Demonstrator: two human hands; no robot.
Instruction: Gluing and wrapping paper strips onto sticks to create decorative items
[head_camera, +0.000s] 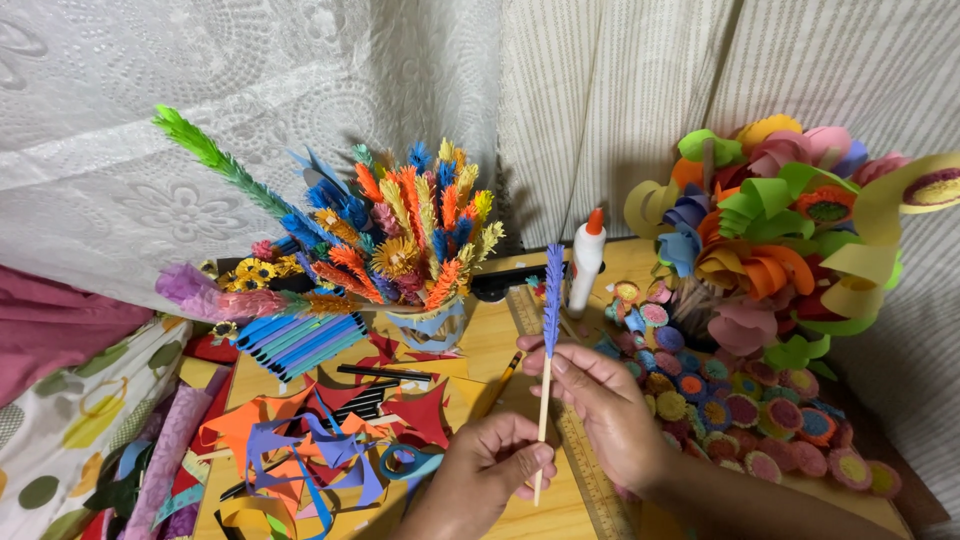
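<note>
Many paper fronds (400, 235) in a cup (432, 325), upright.

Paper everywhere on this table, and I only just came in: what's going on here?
A person holds a thin wooden stick upright with both hands: the left hand grips its lower end, the right hand pinches it higher up. Blue fringed paper is wrapped around the stick's top. Behind stand a cup of finished fringed stems, a glue bottle and a bunch of curled paper flowers. Paper scraps lie at left.
</note>
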